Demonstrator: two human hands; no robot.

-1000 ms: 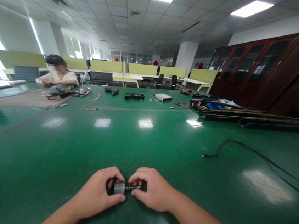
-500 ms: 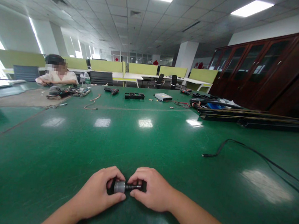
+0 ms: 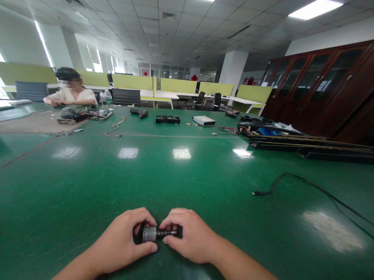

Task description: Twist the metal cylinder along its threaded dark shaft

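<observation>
Low in the middle of the head view, a small grey metal cylinder with a dark ridged shaft (image 3: 149, 234), much like a small gearbox, lies level on or just over the green tabletop. My left hand (image 3: 126, 238) curls round its thick end, thumb in front and fingers behind. From the other side, my right hand (image 3: 191, 238) has thumb and fingers closed about the thin shaft, whose tip points right toward the palm. Fingertips behind the piece are partly hidden.
A black cable (image 3: 322, 190) runs over the right of the green table (image 3: 176, 179). Farther back are a power drill (image 3: 139, 113), a black frame (image 3: 167, 119), a white box (image 3: 204, 121) and long dark rails (image 3: 322, 150). Another person (image 3: 74, 95) sits at the far left.
</observation>
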